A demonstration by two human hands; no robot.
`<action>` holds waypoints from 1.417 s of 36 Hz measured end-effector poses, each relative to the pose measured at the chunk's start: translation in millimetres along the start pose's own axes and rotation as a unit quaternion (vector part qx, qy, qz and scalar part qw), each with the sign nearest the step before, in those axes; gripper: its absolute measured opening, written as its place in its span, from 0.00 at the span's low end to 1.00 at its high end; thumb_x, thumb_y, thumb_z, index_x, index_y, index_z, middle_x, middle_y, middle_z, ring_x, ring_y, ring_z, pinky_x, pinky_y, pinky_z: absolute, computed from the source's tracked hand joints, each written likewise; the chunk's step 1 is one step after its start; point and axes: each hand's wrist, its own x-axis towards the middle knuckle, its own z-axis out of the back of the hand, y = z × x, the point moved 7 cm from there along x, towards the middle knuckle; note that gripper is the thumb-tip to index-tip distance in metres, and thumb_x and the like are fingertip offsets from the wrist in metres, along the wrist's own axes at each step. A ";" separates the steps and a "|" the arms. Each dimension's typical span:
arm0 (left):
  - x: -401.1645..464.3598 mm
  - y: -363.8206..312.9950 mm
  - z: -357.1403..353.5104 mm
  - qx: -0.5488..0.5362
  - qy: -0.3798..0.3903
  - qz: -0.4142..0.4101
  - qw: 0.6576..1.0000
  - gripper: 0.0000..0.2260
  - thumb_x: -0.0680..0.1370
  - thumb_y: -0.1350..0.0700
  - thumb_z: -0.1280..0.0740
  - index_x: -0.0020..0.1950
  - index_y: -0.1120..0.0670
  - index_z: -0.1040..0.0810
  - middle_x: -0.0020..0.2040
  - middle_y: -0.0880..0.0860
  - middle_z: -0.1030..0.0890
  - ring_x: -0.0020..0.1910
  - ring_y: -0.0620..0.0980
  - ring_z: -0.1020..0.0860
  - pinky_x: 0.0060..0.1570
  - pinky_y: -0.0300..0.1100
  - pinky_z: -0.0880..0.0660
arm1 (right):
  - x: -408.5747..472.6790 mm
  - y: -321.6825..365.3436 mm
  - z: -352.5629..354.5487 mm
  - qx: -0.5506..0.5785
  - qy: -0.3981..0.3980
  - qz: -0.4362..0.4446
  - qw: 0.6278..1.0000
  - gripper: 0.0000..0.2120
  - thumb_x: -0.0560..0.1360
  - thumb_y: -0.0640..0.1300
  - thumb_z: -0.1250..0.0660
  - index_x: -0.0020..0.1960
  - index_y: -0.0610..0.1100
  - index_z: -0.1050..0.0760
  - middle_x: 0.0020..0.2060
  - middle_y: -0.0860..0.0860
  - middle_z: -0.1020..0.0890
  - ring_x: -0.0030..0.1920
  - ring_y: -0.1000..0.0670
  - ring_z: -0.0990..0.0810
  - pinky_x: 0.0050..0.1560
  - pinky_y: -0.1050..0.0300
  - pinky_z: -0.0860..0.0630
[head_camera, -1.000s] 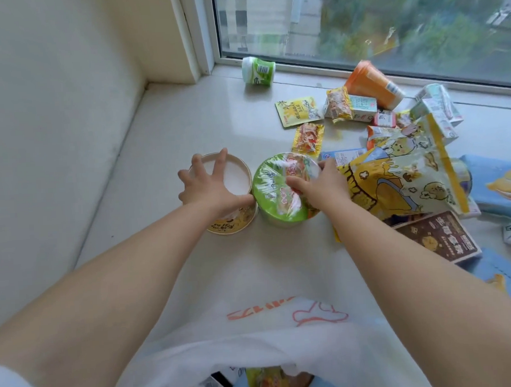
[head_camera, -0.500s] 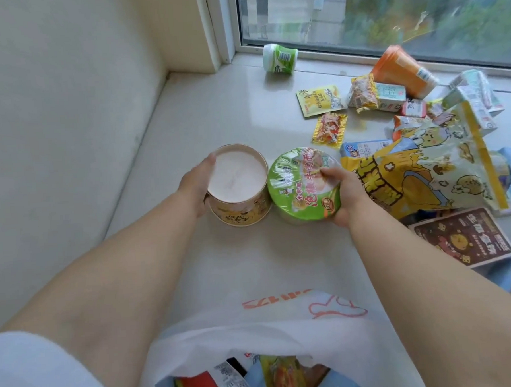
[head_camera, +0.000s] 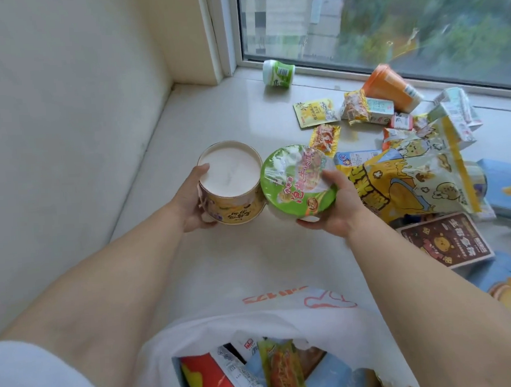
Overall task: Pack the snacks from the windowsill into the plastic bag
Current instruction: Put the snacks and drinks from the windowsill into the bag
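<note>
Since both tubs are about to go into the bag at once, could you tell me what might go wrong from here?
1. The plastic bag has no hand holding its mouth; it could sag shut as the tubs arrive.
2. The green-lidded bowl is tilted in the right hand and touches the yellow tub in the left hand; either might slip.
3. Soft packets already lie inside and could be crushed.

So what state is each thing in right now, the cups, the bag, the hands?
Left hand: grips the yellow cup.
Right hand: grips the green bowl.
Yellow cup: sealed, upright, lifted.
Green bowl: wrapped, tilted toward the camera.
Plastic bag: open, partly filled.
Orange cup: lying on its side.
Green tub: lying on its side.
Popcorn bag: lying flat, sealed.
</note>
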 end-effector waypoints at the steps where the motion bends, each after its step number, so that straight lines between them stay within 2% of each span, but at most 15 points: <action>1: -6.7 -1.0 -1.1 0.000 0.008 -0.002 1.000 0.16 0.76 0.39 0.40 0.55 0.49 0.30 0.48 0.53 0.26 0.51 0.55 0.27 0.63 0.62 0.35 | -4.1 1.4 -0.4 -0.006 -0.005 0.002 1.000 0.13 0.73 0.55 0.38 0.52 0.49 0.24 0.54 0.46 0.20 0.57 0.42 0.23 0.57 0.42 0.29; 4: -30.7 -7.4 -6.3 -0.004 0.026 -0.026 0.999 0.13 0.77 0.42 0.40 0.53 0.50 0.30 0.49 0.54 0.27 0.57 0.59 0.29 0.64 0.65 0.35 | -19.5 3.7 -2.4 -0.035 -0.017 0.005 0.999 0.17 0.71 0.56 0.37 0.55 0.48 0.26 0.53 0.47 0.23 0.53 0.45 0.25 0.54 0.45 0.29; 8: -64.0 -16.1 -9.4 0.000 0.037 -0.066 0.997 0.09 0.76 0.44 0.39 0.50 0.48 0.29 0.50 0.54 0.26 0.58 0.58 0.27 0.63 0.61 0.30 | -48.5 10.2 -7.5 -0.029 -0.015 0.045 0.998 0.24 0.65 0.58 0.36 0.58 0.49 0.27 0.55 0.47 0.25 0.54 0.43 0.25 0.60 0.34 0.36; 11: -94.3 -21.7 -12.7 0.013 0.044 -0.100 0.994 0.13 0.74 0.42 0.37 0.54 0.46 0.30 0.51 0.54 0.26 0.53 0.55 0.25 0.60 0.60 0.27 | -79.8 14.3 -11.2 0.002 0.007 0.091 0.996 0.25 0.63 0.59 0.36 0.56 0.48 0.24 0.57 0.45 0.23 0.58 0.41 0.25 0.63 0.37 0.35; 16: -151.9 -21.3 -21.2 0.037 0.058 -0.175 0.982 0.27 0.71 0.40 0.36 0.68 0.44 0.36 0.57 0.52 0.26 0.52 0.53 0.24 0.54 0.57 0.24 | -137.5 9.0 1.3 0.058 0.011 0.158 0.986 0.35 0.62 0.59 0.32 0.67 0.48 0.28 0.64 0.43 0.24 0.63 0.41 0.27 0.55 0.44 0.24; 19: -186.0 -12.5 -25.6 0.043 0.066 -0.211 0.974 0.28 0.67 0.41 0.37 0.67 0.41 0.36 0.56 0.47 0.26 0.51 0.51 0.24 0.56 0.57 0.26 | -172.0 -2.7 11.4 0.059 0.022 0.171 0.983 0.34 0.61 0.60 0.32 0.65 0.47 0.27 0.62 0.44 0.22 0.62 0.40 0.26 0.52 0.45 0.24; 22: -220.4 3.9 -31.9 0.049 0.077 -0.245 0.965 0.28 0.66 0.41 0.37 0.66 0.38 0.36 0.55 0.43 0.27 0.53 0.49 0.25 0.58 0.58 0.26 | -206.7 -15.8 23.1 0.052 0.048 0.180 0.981 0.30 0.62 0.60 0.32 0.60 0.48 0.25 0.58 0.43 0.21 0.60 0.39 0.25 0.60 0.42 0.28; 25: -249.4 25.1 -34.9 0.059 0.079 -0.273 0.957 0.32 0.67 0.42 0.35 0.70 0.38 0.39 0.62 0.46 0.30 0.58 0.52 0.26 0.58 0.59 0.26 | -235.5 -31.7 40.7 0.061 0.069 0.178 0.980 0.46 0.46 0.63 0.23 0.61 0.47 0.24 0.59 0.42 0.22 0.58 0.39 0.25 0.63 0.41 0.31; 28: -276.1 46.0 -39.8 0.068 0.079 -0.310 0.945 0.31 0.67 0.43 0.35 0.68 0.37 0.40 0.66 0.49 0.31 0.61 0.55 0.28 0.54 0.54 0.24 | -261.4 -48.5 59.4 0.084 0.090 0.169 0.978 0.51 0.48 0.63 0.23 0.68 0.46 0.29 0.66 0.41 0.25 0.65 0.37 0.28 0.64 0.37 0.31; 33: -306.1 82.9 -48.4 0.069 0.084 -0.370 0.923 0.41 0.59 0.39 0.33 0.71 0.41 0.41 0.54 0.43 0.29 0.51 0.46 0.26 0.47 0.48 0.22 | -294.0 -74.9 88.4 0.104 0.128 0.161 0.973 0.43 0.55 0.63 0.24 0.66 0.48 0.28 0.64 0.42 0.23 0.64 0.36 0.26 0.59 0.37 0.26; 37: -316.3 107.4 -47.9 0.103 0.092 -0.409 0.902 0.38 0.61 0.41 0.32 0.70 0.42 0.38 0.53 0.45 0.28 0.47 0.42 0.24 0.41 0.38 0.21 | -310.3 -96.8 114.8 0.075 0.160 0.130 0.976 0.42 0.54 0.62 0.23 0.65 0.48 0.26 0.62 0.43 0.22 0.60 0.38 0.22 0.61 0.35 0.29; 40: -310.0 118.5 -38.0 0.225 0.060 -0.434 0.870 0.34 0.58 0.37 0.31 0.63 0.33 0.35 0.61 0.51 0.29 0.52 0.45 0.24 0.51 0.41 0.23 | -314.2 -113.5 142.9 0.009 0.131 0.096 0.987 0.41 0.45 0.61 0.20 0.56 0.48 0.19 0.55 0.44 0.17 0.52 0.40 0.17 0.61 0.36 0.30; 45: -301.3 141.1 -34.1 0.480 -0.024 -0.413 0.773 0.41 0.55 0.32 0.32 0.68 0.32 0.37 0.67 0.51 0.40 0.68 0.54 0.36 0.68 0.51 0.35 | -313.1 -135.8 169.6 -0.125 0.066 0.047 0.989 0.49 0.42 0.60 0.20 0.61 0.43 0.24 0.51 0.42 0.16 0.47 0.42 0.16 0.47 0.46 0.21; 48: -303.4 146.1 -37.5 0.524 -0.032 -0.406 0.748 0.41 0.58 0.36 0.30 0.70 0.32 0.39 0.71 0.52 0.44 0.72 0.55 0.42 0.70 0.51 0.38 | -309.2 -138.5 179.2 -0.207 -0.022 0.063 0.976 0.44 0.51 0.61 0.26 0.62 0.41 0.25 0.44 0.44 0.15 0.46 0.43 0.18 0.53 0.45 0.22; 51: -302.6 142.4 -38.7 0.559 -0.028 -0.391 0.730 0.40 0.62 0.39 0.26 0.70 0.32 0.42 0.71 0.52 0.45 0.71 0.54 0.41 0.68 0.50 0.36 | -305.2 -142.2 179.7 -0.202 -0.049 0.058 0.976 0.27 0.69 0.57 0.33 0.62 0.43 0.26 0.46 0.44 0.17 0.51 0.41 0.20 0.57 0.44 0.24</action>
